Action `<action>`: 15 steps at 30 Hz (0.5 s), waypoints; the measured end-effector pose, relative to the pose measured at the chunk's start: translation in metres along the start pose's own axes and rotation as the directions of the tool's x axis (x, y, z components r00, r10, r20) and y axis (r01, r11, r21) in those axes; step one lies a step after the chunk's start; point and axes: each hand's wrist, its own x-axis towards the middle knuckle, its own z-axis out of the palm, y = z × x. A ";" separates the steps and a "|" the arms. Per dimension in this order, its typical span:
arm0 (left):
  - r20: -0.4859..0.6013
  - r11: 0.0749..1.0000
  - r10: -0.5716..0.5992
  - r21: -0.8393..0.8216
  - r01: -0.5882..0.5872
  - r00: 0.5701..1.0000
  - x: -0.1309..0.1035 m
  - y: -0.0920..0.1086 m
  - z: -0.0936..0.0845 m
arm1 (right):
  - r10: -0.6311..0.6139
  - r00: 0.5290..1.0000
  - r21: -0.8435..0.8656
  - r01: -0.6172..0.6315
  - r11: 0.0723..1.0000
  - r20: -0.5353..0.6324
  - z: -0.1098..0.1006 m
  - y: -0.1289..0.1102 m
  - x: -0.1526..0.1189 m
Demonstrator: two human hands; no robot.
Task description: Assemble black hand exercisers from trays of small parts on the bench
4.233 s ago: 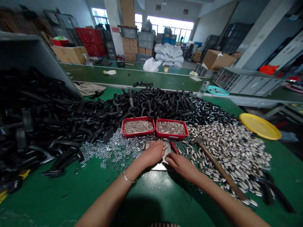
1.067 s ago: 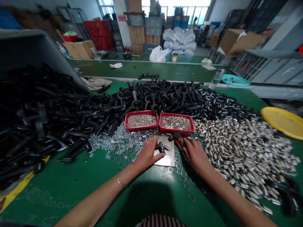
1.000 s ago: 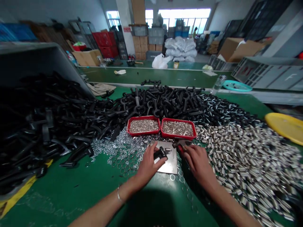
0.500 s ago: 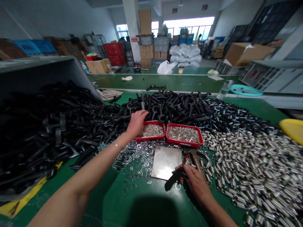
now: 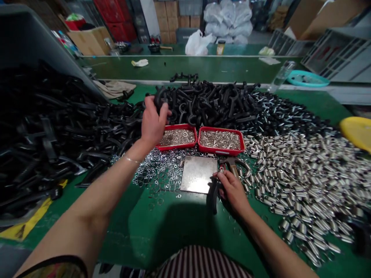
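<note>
My left hand (image 5: 153, 121) is closed on a black curved part (image 5: 160, 97), at the near edge of the heap of black parts (image 5: 214, 101) and just beyond the left red tray (image 5: 176, 146). My right hand (image 5: 232, 189) grips a black handle-shaped part (image 5: 213, 195) that hangs down past the right edge of the metal plate (image 5: 198, 173). A small silvery piece shows at its fingertips. The right red tray (image 5: 220, 150), full of small metal pins, stands beyond the plate. Behind the right hand lies a hammer (image 5: 233, 166), partly hidden.
Silvery springs or cylinders (image 5: 301, 173) spread over the right side. Metal rings (image 5: 159, 170) lie left of the plate. A large grey bin (image 5: 58, 50) of black parts tips in from the left. A yellow tray (image 5: 358, 131) and turquoise tray (image 5: 307, 82) stand at right.
My left hand has reached farther over the heap and closed on a black part. The black part in my right hand has turned to hang more upright. The view has tilted down.
</note>
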 end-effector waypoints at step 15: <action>0.637 0.579 -0.241 -0.511 0.635 0.732 -0.182 0.072 0.057 | -0.257 0.963 -0.524 0.260 0.811 0.081 0.006 -0.039 -0.021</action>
